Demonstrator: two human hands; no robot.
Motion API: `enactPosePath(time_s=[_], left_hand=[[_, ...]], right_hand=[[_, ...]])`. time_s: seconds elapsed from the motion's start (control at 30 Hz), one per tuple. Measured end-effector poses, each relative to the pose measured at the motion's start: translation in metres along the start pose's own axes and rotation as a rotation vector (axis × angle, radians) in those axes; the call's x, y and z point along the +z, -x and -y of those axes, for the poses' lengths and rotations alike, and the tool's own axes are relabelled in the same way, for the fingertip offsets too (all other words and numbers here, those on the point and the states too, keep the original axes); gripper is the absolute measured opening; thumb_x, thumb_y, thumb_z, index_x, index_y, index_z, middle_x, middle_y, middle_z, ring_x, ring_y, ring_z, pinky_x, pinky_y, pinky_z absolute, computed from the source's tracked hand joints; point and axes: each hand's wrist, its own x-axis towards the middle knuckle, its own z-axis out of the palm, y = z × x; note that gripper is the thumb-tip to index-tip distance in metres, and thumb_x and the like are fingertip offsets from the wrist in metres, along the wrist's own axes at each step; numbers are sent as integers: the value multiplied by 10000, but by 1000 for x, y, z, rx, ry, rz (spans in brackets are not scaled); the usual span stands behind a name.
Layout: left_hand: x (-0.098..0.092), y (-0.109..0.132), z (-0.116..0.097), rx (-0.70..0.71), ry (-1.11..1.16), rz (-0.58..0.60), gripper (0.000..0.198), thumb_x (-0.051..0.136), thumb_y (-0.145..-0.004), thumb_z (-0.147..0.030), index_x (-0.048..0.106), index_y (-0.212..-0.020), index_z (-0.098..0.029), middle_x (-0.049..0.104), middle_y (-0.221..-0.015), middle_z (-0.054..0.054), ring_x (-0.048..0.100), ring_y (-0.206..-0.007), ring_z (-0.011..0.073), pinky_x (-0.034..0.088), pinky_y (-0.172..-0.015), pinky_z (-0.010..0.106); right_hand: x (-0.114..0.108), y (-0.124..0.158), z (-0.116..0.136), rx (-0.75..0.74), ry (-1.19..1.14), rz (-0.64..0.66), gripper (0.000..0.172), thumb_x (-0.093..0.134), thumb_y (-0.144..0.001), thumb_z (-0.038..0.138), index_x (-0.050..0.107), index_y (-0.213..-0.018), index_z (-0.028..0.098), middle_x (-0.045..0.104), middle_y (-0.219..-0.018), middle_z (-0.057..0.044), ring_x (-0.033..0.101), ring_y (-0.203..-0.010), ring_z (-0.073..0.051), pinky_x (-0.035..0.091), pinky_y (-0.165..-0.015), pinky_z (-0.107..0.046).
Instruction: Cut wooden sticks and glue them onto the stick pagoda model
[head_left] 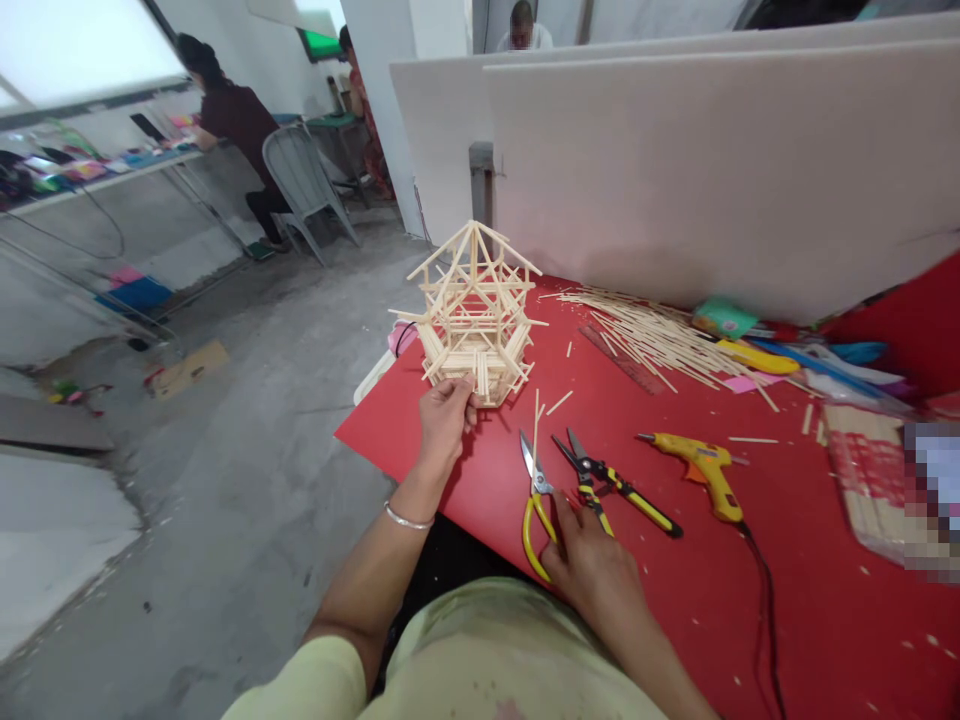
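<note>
A model house of thin wooden sticks (480, 330), with a peaked frame roof, stands at the far left corner of the red table. My left hand (446, 415) is closed at its front base, fingertips pinched on the lower edge; any small stick between them is hidden. Low at the table's near edge, my right hand (589, 550) has its thumb and fingers on the yellow handles of the scissors (538, 495), whose blades point away from me. Garden snips (634, 497) with black and yellow handles lie just beyond the fingers, partly covered by them.
On the red table (825, 640) lie a yellow glue gun (701, 468) with its cord, a heap of thin sticks (637, 330), a ruler (619, 358) and a bag of sticks (866, 480). Pale boards (712, 170) stand behind. A person (236, 125) sits at a left bench.
</note>
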Motion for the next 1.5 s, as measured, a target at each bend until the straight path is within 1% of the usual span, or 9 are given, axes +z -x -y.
enactPosePath(time_s=[0.13,0.4,0.6,0.83,1.17,1.37,1.5], left_hand=[[1,0,1,-7,-3,-3,336,736,-736,-436,580,-639,-155,610,-533,-18,451,-326,51,279,-291,167],[4,4,0,-26,33,10,322,738,-735,-424,590,-645,-152,643,-557,5,498,-342,74,324,-292,174],[4,5,-2,-38,41,13,327,749,-725,-430,582,-652,-158,650,-569,0,502,-343,73,322,-294,176],[4,6,0,-58,36,15,345,754,-711,-457,591,-671,-156,662,-593,5,523,-359,77,345,-307,182],[4,6,0,-52,36,20,348,749,-717,-452,584,-661,-151,662,-590,8,525,-359,76,349,-311,179],[4,6,1,-45,36,29,348,745,-727,-457,590,-670,-151,670,-602,15,527,-361,75,348,-313,177],[5,6,-1,-51,34,16,345,745,-723,-452,589,-653,-152,660,-581,12,514,-352,73,342,-311,176]], right_hand=[[0,0,0,8,1,12,560,519,-860,263,501,-1413,175,643,-1137,-151,682,-746,-226,497,-576,-291],[-2,-1,1,19,1,38,563,514,-860,272,499,-1416,179,644,-1130,-147,678,-767,-228,490,-578,-285],[0,0,0,3,9,20,574,506,-863,269,475,-1427,173,643,-1133,-150,673,-752,-214,476,-569,-272],[-2,0,1,2,21,7,556,505,-860,257,498,-1409,173,645,-1098,-144,675,-738,-222,469,-548,-275],[1,0,0,-1,29,-1,553,507,-858,257,495,-1405,173,648,-1052,-126,672,-731,-208,460,-545,-256],[-2,0,1,1,15,-2,552,522,-849,248,503,-1395,176,650,-1075,-139,669,-722,-206,462,-543,-257],[-1,0,0,-2,19,-5,554,501,-858,250,493,-1406,174,648,-1061,-130,671,-726,-205,463,-549,-257]])
